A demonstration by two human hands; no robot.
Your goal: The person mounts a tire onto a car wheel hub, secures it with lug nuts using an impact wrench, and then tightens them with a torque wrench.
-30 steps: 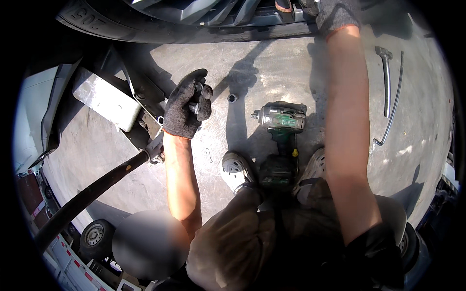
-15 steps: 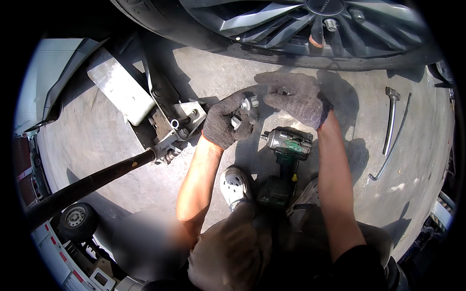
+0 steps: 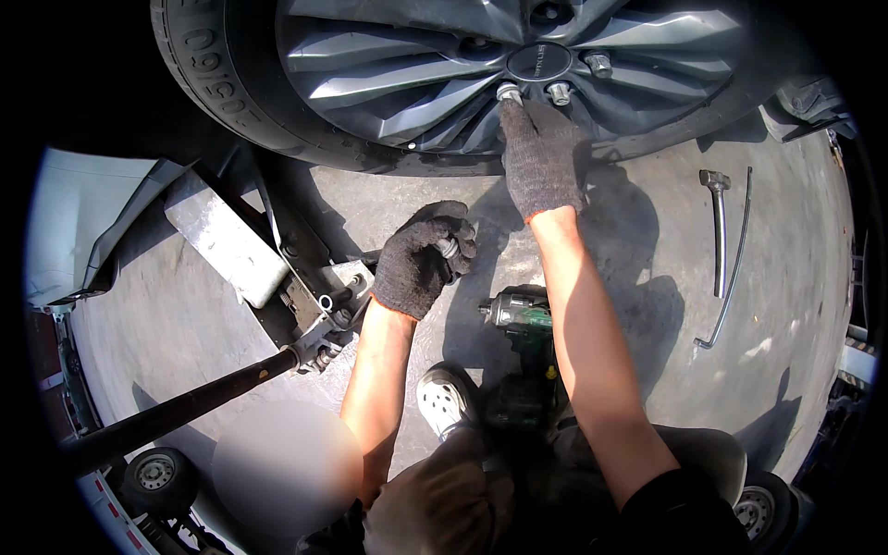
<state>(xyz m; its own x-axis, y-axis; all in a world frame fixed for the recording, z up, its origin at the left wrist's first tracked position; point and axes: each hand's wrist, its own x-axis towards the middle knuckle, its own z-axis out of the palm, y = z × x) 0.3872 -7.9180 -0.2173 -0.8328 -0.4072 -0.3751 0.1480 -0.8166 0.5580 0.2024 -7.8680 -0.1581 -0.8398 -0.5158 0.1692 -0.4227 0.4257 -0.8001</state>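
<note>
Reaching forward, my right hand (image 3: 544,162) in a dark knit glove grips a silver lug nut (image 3: 509,92) at the car wheel (image 3: 398,81), just below its center cap. Two more lug nuts sit on the wheel, one (image 3: 560,93) right beside my fingers and another (image 3: 599,63) farther right. My gloved left hand (image 3: 416,268) is curled around another lug nut (image 3: 449,247), held above the floor between the jack and the wheel. Whether more nuts are in that palm is hidden. A dark green cordless impact wrench (image 3: 523,316) stands below my right forearm, which partly covers it.
At left lies a floor jack (image 3: 319,319) with a long dark handle (image 3: 185,393). A hammer (image 3: 719,231) and a thin bent metal rod (image 3: 733,277) rest on the concrete at right. My shoe (image 3: 442,398) is near the wrench. Another vehicle's wheel (image 3: 155,470) shows lower left.
My right hand has gone from beside my left hand up to the wheel, now with a lug nut in its fingers. One fewer nut shows in my left hand. The view has tilted toward the wheel.
</note>
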